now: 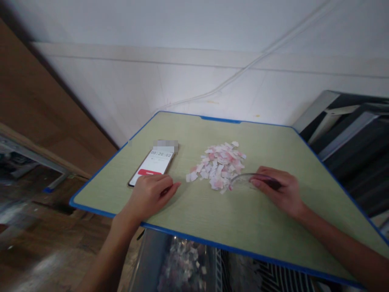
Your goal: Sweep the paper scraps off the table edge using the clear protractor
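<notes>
A loose heap of small white and pink paper scraps [220, 164] lies on the middle of the light green table. My right hand [278, 186], at the heap's right, is closed on a thin, curved, partly see-through tool [247, 176] with a dark end. Its tip reaches the near right edge of the heap; blur hides its exact kind. My left hand [154, 190] rests at the table's front left with fingers curled, and nothing shows in it. It overlaps the lower end of a phone [159, 160] showing a timer.
The table [267, 227] has a blue rim and stands against a white wall. Below its front edge, a clear bin [182, 263] holds more scraps. Dark folded furniture [355, 134] leans at the right; a brown wooden panel [45, 81] is at the left.
</notes>
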Tool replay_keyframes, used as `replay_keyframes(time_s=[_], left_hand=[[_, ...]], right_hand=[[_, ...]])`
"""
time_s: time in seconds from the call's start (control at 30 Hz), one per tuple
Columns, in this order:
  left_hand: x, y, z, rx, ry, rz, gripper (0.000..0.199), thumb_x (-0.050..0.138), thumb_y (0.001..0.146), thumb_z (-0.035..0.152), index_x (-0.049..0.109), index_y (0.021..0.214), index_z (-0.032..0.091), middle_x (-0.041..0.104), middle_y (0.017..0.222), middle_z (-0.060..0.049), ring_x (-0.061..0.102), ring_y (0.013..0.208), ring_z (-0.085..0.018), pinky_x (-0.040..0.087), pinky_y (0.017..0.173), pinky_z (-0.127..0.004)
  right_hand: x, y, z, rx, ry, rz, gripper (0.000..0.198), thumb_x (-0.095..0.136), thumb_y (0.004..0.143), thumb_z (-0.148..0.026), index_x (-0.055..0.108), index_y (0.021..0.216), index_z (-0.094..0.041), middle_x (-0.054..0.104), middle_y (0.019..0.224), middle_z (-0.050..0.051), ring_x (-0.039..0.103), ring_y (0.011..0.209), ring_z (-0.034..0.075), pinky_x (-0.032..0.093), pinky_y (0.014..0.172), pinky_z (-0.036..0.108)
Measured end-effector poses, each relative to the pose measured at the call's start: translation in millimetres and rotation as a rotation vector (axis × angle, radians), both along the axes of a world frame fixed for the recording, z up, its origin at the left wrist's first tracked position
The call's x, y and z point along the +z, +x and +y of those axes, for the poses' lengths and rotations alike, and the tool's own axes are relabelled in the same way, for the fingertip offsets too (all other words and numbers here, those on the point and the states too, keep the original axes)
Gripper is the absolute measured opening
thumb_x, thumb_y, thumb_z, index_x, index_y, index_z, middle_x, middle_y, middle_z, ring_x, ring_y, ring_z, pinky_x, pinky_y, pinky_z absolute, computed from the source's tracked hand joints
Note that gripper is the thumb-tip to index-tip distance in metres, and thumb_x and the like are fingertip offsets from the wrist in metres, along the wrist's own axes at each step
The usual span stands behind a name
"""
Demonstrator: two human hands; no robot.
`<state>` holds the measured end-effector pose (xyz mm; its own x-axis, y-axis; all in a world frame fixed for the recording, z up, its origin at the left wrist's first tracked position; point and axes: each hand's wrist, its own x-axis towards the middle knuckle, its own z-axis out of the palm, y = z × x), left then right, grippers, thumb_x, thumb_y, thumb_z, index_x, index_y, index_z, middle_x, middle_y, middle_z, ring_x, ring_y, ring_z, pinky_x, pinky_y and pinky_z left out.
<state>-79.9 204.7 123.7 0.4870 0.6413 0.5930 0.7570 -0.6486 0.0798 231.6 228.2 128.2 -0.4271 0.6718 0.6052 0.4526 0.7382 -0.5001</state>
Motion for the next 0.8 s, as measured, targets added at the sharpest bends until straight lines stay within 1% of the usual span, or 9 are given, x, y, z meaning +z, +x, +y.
replay_keyframes(time_s=[0.07,0.13,0.2,0.37,0.53,0.8], left_hand=[[-0.8,-1.3,-0.3,0.013,-0.005,-0.005,0.04,0.045,0.088,0.024,0.043,0.048,0.019,0.04,0.044,0.006,0.035,0.04,-0.007,0.025,0.041,-0.024],[-2.3,-2.9,-0.6,0.019,-0.006,-0.009,0.039,0.046,0.088,0.024,0.043,0.049,0.019,0.039,0.044,0.006,0.035,0.04,-0.007,0.025,0.042,-0.023],[-3.9,-4.5,-0.7,0.023,-0.003,-0.011,0.04,0.046,0.088,0.024,0.042,0.049,0.019,0.038,0.044,0.006,0.035,0.039,-0.007,0.025,0.042,-0.023],[-5.7,-6.3,0.1,0.019,-0.006,-0.02,0.04,0.047,0.088,0.024,0.041,0.048,0.019,0.036,0.044,0.007,0.035,0.039,-0.006,0.024,0.041,-0.022],[-4.7,-6.9,0.5,0.03,0.008,-0.041,0.04,0.048,0.087,0.024,0.042,0.048,0.018,0.037,0.043,0.006,0.035,0.038,-0.006,0.024,0.041,-0.023],[-3.1,-6.4,-0.6,0.043,-0.003,-0.041,0.041,0.047,0.088,0.026,0.041,0.047,0.018,0.035,0.043,0.007,0.034,0.038,-0.006,0.024,0.041,-0.022]], right_hand=[[-1.5,3.1,2.5,0.038,-0.03,-0.037,0.018,0.056,0.086,-0.024,0.059,0.069,-0.018,0.05,0.055,-0.001,0.044,0.044,0.009,0.034,0.04,0.021],[-1.3,3.6,2.6,0.125,-0.08,-0.082,0.025,0.055,0.087,-0.024,0.055,0.063,-0.017,0.047,0.053,-0.002,0.042,0.044,0.008,0.032,0.04,0.021],[-0.2,3.9,2.1,0.17,-0.12,-0.08,0.029,0.054,0.087,-0.025,0.052,0.059,-0.017,0.045,0.051,-0.003,0.041,0.044,0.008,0.031,0.04,0.021],[0.7,7.3,2.9,0.127,-0.141,-0.023,0.024,0.055,0.086,-0.022,0.055,0.063,-0.016,0.045,0.053,-0.003,0.04,0.045,0.007,0.031,0.042,0.02],[0.6,5.4,1.2,0.241,-0.199,-0.091,0.025,0.055,0.086,-0.021,0.056,0.062,-0.014,0.048,0.053,-0.003,0.043,0.046,0.007,0.032,0.042,0.019],[1.6,4.4,-0.3,0.249,-0.228,-0.046,0.022,0.056,0.085,-0.019,0.058,0.064,-0.014,0.049,0.055,-0.002,0.043,0.047,0.007,0.032,0.042,0.019]])
